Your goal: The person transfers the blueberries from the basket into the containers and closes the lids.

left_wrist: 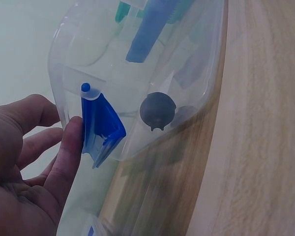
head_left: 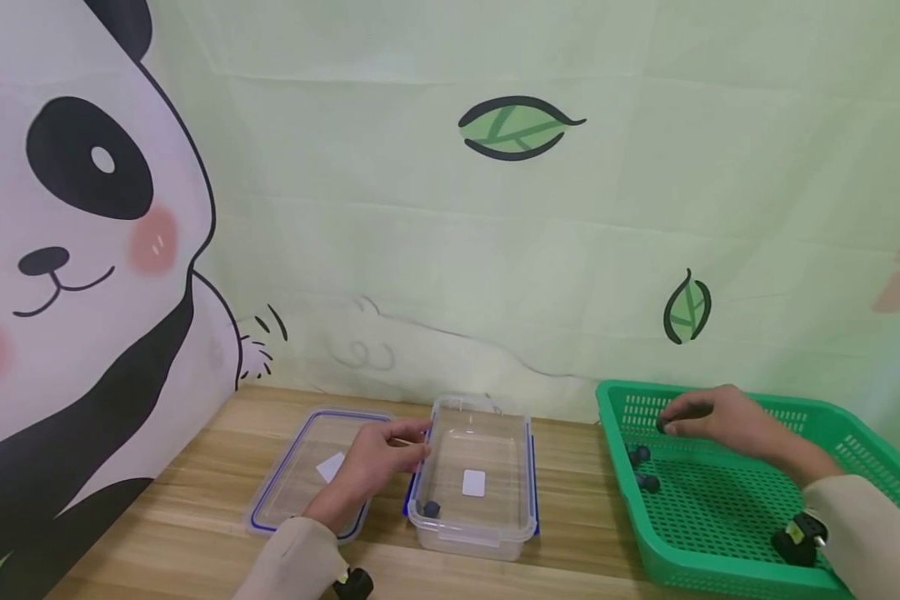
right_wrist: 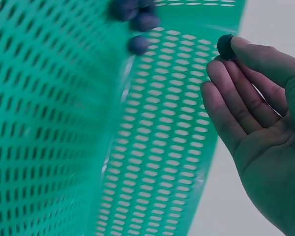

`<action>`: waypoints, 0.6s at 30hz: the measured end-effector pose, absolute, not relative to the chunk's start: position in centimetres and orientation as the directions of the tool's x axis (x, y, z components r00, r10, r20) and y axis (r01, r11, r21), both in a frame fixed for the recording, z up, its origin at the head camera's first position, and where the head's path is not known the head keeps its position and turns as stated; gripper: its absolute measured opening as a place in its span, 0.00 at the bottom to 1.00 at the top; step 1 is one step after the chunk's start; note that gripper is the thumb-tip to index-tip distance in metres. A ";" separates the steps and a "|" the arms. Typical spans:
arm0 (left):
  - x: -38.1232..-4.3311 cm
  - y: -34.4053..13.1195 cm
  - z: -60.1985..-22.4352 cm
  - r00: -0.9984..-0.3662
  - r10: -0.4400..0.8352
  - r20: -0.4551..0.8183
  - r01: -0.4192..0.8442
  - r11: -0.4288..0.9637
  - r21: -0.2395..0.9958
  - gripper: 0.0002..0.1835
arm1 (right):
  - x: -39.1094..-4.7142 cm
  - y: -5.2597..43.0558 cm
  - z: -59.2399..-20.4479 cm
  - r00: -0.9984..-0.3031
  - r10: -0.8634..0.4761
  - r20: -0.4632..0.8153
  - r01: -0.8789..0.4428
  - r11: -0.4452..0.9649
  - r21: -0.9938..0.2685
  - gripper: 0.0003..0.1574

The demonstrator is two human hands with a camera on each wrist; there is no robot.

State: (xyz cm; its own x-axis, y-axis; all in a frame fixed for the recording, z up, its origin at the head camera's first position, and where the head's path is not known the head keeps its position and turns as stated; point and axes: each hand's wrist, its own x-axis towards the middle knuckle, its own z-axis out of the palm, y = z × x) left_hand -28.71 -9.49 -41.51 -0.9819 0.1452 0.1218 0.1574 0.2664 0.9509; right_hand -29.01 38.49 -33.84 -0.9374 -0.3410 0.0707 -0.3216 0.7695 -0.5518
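In the head view my right hand point(head_left: 720, 421) is over the back left of a green basket point(head_left: 765, 575), pinching a blueberry point(right_wrist: 226, 47) between thumb and fingertips. Several blueberries point(head_left: 648, 482) lie inside by the basket's left wall. My left hand point(head_left: 378, 458) is at the left side of a clear lidless container point(head_left: 476, 537); its fairly straight fingers touch the wall near a blue side clip point(left_wrist: 101, 128). One blueberry point(left_wrist: 157, 110) sits in the container's near left corner.
A clear lid point(head_left: 292, 475) with a blue seal lies left of the container, partly beneath my left hand. White labels show on lid and container. Behind the wooden table point(head_left: 570, 517) hangs a pale green cloth with a panda and leaves.
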 end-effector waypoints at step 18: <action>-28.5 -9.6 -41.4 -0.981 0.152 0.123 0.160 0.265 0.951 0.22 | -25.8 35.8 -28.9 -0.967 -0.183 0.178 -0.255 0.729 -0.636 0.29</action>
